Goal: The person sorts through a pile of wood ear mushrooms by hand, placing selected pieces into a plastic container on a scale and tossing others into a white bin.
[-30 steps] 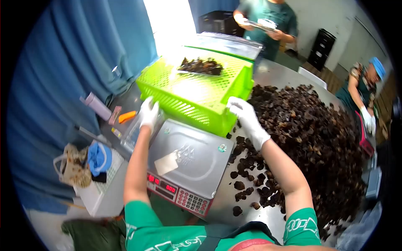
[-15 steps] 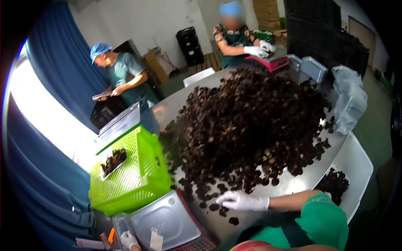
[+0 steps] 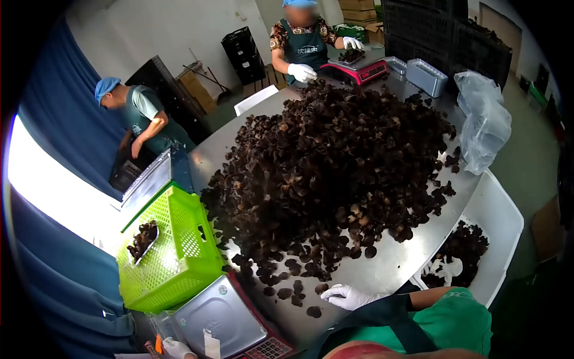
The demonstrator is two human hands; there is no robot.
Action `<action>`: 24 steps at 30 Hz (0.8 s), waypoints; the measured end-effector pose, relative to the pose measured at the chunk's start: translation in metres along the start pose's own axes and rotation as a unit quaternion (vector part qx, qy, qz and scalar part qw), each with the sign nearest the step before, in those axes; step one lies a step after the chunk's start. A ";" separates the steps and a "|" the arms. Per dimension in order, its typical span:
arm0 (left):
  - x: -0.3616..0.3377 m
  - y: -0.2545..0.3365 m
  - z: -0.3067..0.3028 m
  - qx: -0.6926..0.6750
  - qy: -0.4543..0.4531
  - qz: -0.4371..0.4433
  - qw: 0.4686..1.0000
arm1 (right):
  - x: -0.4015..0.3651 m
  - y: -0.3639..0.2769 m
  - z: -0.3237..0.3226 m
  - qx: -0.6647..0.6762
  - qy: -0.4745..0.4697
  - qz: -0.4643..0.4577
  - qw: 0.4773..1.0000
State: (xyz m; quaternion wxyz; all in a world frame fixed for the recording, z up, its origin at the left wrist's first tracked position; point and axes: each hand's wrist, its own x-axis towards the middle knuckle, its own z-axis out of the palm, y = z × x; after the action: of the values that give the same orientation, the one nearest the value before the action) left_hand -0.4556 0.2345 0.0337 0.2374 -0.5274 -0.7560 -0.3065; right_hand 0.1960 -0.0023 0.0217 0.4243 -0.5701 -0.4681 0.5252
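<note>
Saw dark brown flecked with tan on the pile [image 3: 335,167], lime green on the crate [image 3: 179,263], white on the left glove [image 3: 178,347] and right glove [image 3: 350,297], silver and red on the near scale [image 3: 224,314]. Noted mottled brown and black on the printed sleeve [image 3: 279,36], blue on the curtain [image 3: 42,287].

Looks forward and down from the wearer's head, wide and dark-cornered, over the metal table [image 3: 385,263]. Takes in the right hand [image 3: 351,297] and green sleeve [image 3: 455,324] close by, low in view, the dark heap [image 3: 335,161] at middle range, the pale wall [image 3: 161,33] far behind.
</note>
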 end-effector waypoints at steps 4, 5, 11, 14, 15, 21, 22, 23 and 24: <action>-0.061 0.090 -0.056 -0.055 -0.032 0.171 0.983 | 0.003 -0.006 -0.010 -0.063 -0.019 -0.013 0.998; -0.077 0.110 -0.069 -0.068 -0.046 0.215 0.973 | 0.003 -0.001 -0.009 -0.074 -0.020 -0.014 0.997; -0.121 0.227 -0.143 -0.165 -0.025 0.264 0.950 | -0.017 -0.005 -0.010 -0.068 -0.004 -0.027 0.997; -0.158 0.284 -0.170 -0.288 -0.083 0.160 0.941 | -0.038 -0.016 -0.015 -0.119 0.035 -0.043 0.991; -0.177 0.304 -0.175 -0.330 -0.118 0.137 0.927 | -0.046 -0.020 -0.019 -0.145 0.051 -0.047 0.987; -0.280 0.364 -0.178 -0.396 -0.317 0.315 0.802 | -0.066 0.017 -0.033 -0.287 0.150 -0.200 0.925; -0.292 0.359 -0.172 -0.387 -0.359 0.292 0.798 | -0.067 0.025 -0.036 -0.300 0.163 -0.226 0.913; -0.295 0.361 -0.172 -0.373 -0.355 0.279 0.811 | -0.072 0.021 -0.039 -0.313 0.169 -0.208 0.911; -0.297 0.362 -0.173 -0.358 -0.350 0.265 0.824 | -0.076 0.012 -0.041 -0.326 0.173 -0.192 0.909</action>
State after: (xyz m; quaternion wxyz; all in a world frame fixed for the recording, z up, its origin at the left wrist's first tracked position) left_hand -0.0098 0.0106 0.0291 -0.1764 -0.8274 -0.4565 -0.2757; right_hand 0.2377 -0.0788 0.0286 0.3819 -0.6579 -0.6328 0.1447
